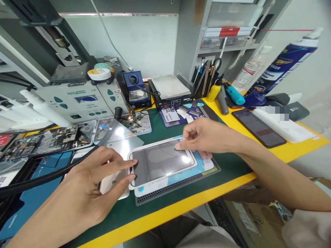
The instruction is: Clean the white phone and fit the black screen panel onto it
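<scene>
A white-framed phone [161, 162] lies screen up on a light blue and white card on a dark mat [181, 186] near the front of the bench. My left hand [88, 186] grips the phone's left end, thumb and forefinger pinching its edge. My right hand [204, 136] holds the phone's far right corner, thumb pressed on the glass, fingers curled. A clear protective film [119, 132] sticks up behind the phone's left end. A second white phone back [113, 181] lies under my left hand.
Behind stand a soldering station [77, 100], a hot plate [170, 89], a tool holder with scissors [207, 77] and opened phones [51, 139]. A dark phone [258, 127], spray can [281, 65] and white strip [281, 125] lie at the right on the yellow bench edge [181, 206].
</scene>
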Demonstrator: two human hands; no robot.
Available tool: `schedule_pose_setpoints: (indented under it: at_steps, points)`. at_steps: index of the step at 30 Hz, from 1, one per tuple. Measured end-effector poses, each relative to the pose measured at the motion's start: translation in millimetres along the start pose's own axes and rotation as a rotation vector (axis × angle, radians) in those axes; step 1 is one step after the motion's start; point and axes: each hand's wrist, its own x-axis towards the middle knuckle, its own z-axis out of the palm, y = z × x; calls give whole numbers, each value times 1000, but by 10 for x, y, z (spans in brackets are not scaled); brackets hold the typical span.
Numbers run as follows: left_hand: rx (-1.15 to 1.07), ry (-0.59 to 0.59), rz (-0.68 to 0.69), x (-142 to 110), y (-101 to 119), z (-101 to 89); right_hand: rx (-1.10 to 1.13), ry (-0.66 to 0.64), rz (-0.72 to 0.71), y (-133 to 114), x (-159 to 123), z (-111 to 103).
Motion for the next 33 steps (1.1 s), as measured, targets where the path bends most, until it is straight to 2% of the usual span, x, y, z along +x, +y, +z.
schedule_pose_setpoints:
  at_steps: [13, 19, 26, 33]
  points:
    - [1, -10, 10, 17, -2, 4, -50, 42, 30, -7, 23, 34]
    - [5, -23, -3, 13, 19, -8, 74, -20, -45, 25, 20, -6]
    - [23, -31, 12, 24, 72, -54, 171, -32, -106, 18, 12, -32]
    - [31, -48, 55, 65, 139, -104, 111, -39, -143, 55, 34, -51]
